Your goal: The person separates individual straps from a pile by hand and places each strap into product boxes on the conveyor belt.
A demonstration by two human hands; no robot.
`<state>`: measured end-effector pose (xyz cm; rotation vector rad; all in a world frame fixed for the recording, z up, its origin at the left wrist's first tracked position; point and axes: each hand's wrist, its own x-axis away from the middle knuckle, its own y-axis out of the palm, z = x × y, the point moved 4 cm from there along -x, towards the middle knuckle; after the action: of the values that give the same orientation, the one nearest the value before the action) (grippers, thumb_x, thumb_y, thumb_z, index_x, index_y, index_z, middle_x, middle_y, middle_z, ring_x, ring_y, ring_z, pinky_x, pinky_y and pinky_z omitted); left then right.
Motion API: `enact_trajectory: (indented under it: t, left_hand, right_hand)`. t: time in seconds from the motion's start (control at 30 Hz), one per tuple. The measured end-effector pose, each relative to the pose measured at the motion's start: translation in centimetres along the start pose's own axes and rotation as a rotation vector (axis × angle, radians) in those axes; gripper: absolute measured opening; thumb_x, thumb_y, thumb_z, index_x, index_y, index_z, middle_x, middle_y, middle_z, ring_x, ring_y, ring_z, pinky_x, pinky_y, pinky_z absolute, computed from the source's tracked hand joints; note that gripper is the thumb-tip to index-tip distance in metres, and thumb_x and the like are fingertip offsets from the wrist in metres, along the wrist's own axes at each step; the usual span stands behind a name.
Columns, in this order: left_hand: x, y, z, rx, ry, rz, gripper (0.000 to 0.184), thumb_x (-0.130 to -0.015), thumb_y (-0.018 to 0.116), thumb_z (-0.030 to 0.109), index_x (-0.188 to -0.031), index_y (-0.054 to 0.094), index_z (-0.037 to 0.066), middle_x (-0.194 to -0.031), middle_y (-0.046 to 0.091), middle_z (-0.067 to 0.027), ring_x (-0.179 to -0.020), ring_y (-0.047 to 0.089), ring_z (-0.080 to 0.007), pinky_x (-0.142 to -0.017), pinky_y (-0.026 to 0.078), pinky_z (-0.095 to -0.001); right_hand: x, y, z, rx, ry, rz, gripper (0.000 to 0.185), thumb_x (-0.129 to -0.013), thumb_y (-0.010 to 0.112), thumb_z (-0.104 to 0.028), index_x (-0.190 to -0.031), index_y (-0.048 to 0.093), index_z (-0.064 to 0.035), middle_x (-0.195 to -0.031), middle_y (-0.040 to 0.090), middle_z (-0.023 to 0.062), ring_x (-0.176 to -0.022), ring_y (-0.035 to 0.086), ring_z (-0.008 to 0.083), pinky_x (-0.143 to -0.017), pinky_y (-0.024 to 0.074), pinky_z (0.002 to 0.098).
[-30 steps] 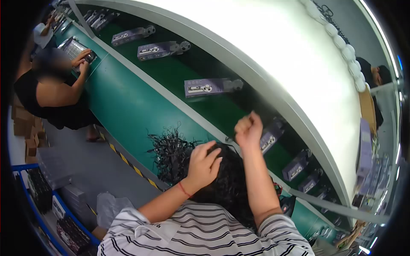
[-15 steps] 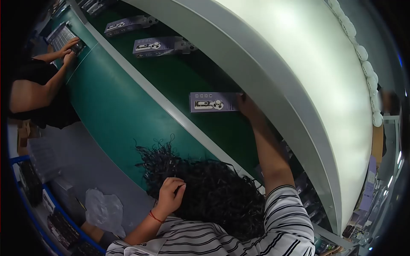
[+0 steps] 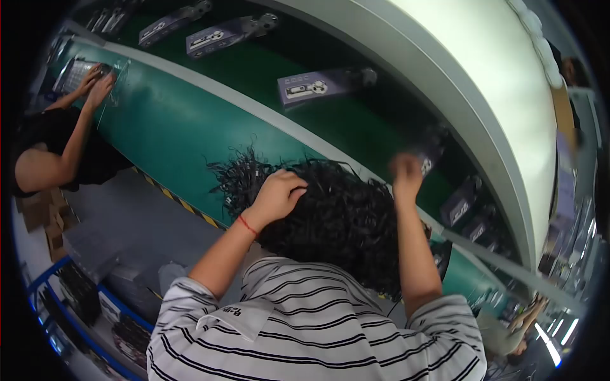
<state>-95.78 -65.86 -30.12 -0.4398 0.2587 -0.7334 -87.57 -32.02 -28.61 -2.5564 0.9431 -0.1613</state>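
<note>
A heap of thin, curly black strips (image 3: 337,216) lies in front of me at the near edge of the green surface. Above its left part is my left hand (image 3: 277,197), its fingers curled and the thumb close to the index finger; whatever it may pinch is too small to make out. My right hand (image 3: 406,178) is smeared by motion at the right end of the heap, beside a blurred purple box (image 3: 431,160). Whether it touches that box I cannot tell. Farther off, a purple box (image 3: 311,89) with a black-and-white picture lies on the dark green belt.
More purple boxes (image 3: 213,39) lie along the belt, and others (image 3: 459,202) stand to the right. A pale rail (image 3: 254,108) divides belt from green table (image 3: 171,114). A white lit hood (image 3: 470,63) curves above. At left, another person's hands (image 3: 95,86) work.
My right hand has come away from the end of the pictured box and moved right, toward another box. My left hand is now farther over the black strips. The whole view has shifted.
</note>
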Motion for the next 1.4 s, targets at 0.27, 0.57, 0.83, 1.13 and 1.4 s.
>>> enact_trajectory:
  t: [0.27,0.57,0.83,1.13,1.4]
  left_hand:
    - [-2.4,6.0,4.9,-0.129,0.326,-0.346,0.016,-0.077,0.071,0.008,-0.093,0.075,0.007,-0.095,0.069,-0.0095,-0.095,0.061,-0.0313,-0.087,0.049,-0.0400]
    - [-2.6,4.7,8.0,-0.333,0.473,-0.480,0.018,-0.078,0.070,0.001,-0.095,0.073,0.006,-0.100,0.069,-0.0066,-0.100,0.062,-0.0268,-0.089,0.050,-0.0409]
    - [1.3,-3.7,28.4,0.429,0.143,-0.457,0.007,-0.092,0.066,0.007,-0.093,0.062,0.002,-0.096,0.071,-0.0098,-0.090,0.068,-0.0203,-0.083,0.054,-0.0355]
    - [2.0,-20.3,36.1,1.168,0.412,-0.089,0.012,-0.103,0.046,0.011,-0.102,0.055,0.003,-0.074,0.046,0.0008,-0.064,0.041,-0.0116,-0.063,0.037,-0.0282]
    - [6.1,-20.3,28.7,1.166,0.241,0.181,0.010,-0.099,0.049,0.005,-0.104,0.057,0.003,-0.076,0.053,-0.0022,-0.068,0.053,-0.0140,-0.071,0.049,-0.0304]
  right_hand:
    - [20.7,-9.8,0.8,-0.237,0.203,0.235,0.008,-0.099,0.061,-0.011,-0.102,0.062,-0.0030,-0.089,0.066,0.0039,-0.069,0.059,0.0092,-0.065,0.0473,0.0223]
    - [24.5,-10.3,0.4,-0.402,0.170,0.181,0.011,-0.098,0.063,-0.011,-0.105,0.062,-0.0024,-0.095,0.067,0.0034,-0.077,0.060,0.0081,-0.071,0.0485,0.0219]
    - [20.0,-0.2,-20.9,-0.752,-0.388,-0.190,0.040,-0.102,0.057,-0.033,-0.120,0.057,0.0032,-0.107,0.067,0.0111,-0.099,0.065,0.0204,-0.091,0.0517,0.0340]
    - [20.3,-1.8,-22.5,-1.013,-0.096,-0.914,0.039,-0.106,0.048,-0.041,-0.093,0.055,-0.0055,-0.057,0.034,-0.0040,-0.049,0.034,0.0092,-0.046,0.0352,0.0265]
    - [21.6,-3.8,-17.4,-1.176,0.155,-0.688,0.040,-0.106,0.047,-0.041,-0.083,0.052,-0.0081,-0.060,0.033,-0.0045,-0.052,0.031,0.0089,-0.049,0.0322,0.0247]
